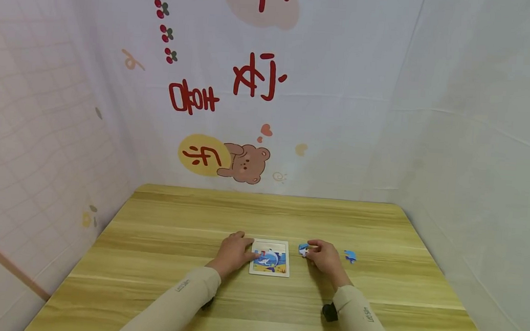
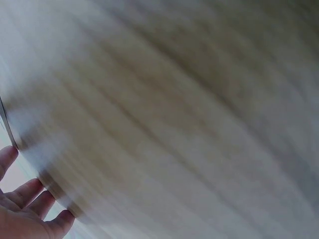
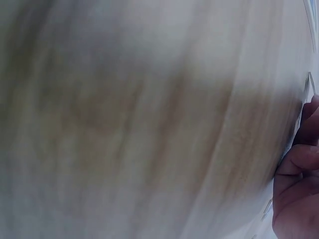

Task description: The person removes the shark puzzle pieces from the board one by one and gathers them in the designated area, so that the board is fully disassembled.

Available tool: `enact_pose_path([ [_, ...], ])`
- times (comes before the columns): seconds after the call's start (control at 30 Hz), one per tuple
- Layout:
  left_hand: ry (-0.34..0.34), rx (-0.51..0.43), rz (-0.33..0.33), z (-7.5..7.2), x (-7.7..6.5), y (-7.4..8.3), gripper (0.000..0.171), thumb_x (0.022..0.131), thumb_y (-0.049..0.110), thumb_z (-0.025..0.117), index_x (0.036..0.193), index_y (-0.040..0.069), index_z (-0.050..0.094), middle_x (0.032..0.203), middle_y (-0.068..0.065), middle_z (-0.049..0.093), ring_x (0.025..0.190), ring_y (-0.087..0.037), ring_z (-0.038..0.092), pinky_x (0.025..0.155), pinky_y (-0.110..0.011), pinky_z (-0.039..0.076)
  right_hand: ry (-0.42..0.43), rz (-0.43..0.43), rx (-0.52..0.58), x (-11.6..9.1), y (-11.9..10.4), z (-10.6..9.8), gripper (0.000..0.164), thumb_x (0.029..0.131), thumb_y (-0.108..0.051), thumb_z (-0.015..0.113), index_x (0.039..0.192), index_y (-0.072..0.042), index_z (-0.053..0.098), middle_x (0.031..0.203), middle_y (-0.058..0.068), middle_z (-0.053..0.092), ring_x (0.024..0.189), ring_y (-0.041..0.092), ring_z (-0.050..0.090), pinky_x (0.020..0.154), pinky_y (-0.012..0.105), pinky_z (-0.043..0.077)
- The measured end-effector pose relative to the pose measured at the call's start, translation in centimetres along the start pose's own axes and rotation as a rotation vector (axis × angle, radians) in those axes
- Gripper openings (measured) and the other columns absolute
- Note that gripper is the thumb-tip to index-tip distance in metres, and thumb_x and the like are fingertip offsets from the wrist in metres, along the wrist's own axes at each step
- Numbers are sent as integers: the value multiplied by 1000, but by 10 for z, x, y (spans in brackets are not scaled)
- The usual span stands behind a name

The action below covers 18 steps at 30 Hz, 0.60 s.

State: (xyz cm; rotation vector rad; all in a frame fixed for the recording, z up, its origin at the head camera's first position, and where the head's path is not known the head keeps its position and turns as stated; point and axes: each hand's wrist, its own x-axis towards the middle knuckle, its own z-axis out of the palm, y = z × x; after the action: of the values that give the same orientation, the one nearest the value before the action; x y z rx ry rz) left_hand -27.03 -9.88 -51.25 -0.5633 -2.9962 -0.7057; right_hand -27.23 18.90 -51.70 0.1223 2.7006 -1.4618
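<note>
A white-framed jigsaw puzzle [image 1: 268, 273] with a blue sea picture lies on the table, its pieces filling the lower part. Along the puzzle's top a pale strip of the tray shows bare. My left hand [image 1: 233, 254] rests at the frame's left side, thumb over the picture and other fingers by the upper left corner. To the right of the frame, my right hand [image 1: 325, 258] pinches a blue and white puzzle piece [image 1: 303, 249] between thumb and fingers. The left wrist view catches the left hand's loosely spread fingers [image 2: 31, 191]; the right wrist view has curled fingers [image 3: 299, 162] at its edge.
Another blue puzzle piece [image 1: 350, 256] lies on the table to the right of my right hand. The wood-grain table [image 1: 188, 209] ends at a printed white cloth wall [image 1: 331, 139]. Dark wrist straps [image 1: 330, 311] show under the sleeves.
</note>
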Motion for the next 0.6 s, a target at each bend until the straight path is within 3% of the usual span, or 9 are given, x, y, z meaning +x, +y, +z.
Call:
enact_pose_path([
  [0.3, -11, -13, -11, 1, -2, 0, 54, 92, 35, 71, 131, 0, 63, 139, -30, 50, 131, -47, 43, 105, -60, 35, 23, -22, -141, 0, 1, -2, 32, 89, -3, 69, 120, 6, 66, 99, 14, 70, 83, 22, 60, 73, 36, 50],
  [0.6, -2, -17, -8, 3, -2, -3, 55, 91, 36, 72, 131, 0, 64, 138, -29, 50, 130, -47, 44, 104, -60, 36, 20, -12, -152, 0, 1, -1, 36, 87, -2, 69, 122, 7, 64, 88, 7, 66, 77, 20, 55, 71, 34, 48],
])
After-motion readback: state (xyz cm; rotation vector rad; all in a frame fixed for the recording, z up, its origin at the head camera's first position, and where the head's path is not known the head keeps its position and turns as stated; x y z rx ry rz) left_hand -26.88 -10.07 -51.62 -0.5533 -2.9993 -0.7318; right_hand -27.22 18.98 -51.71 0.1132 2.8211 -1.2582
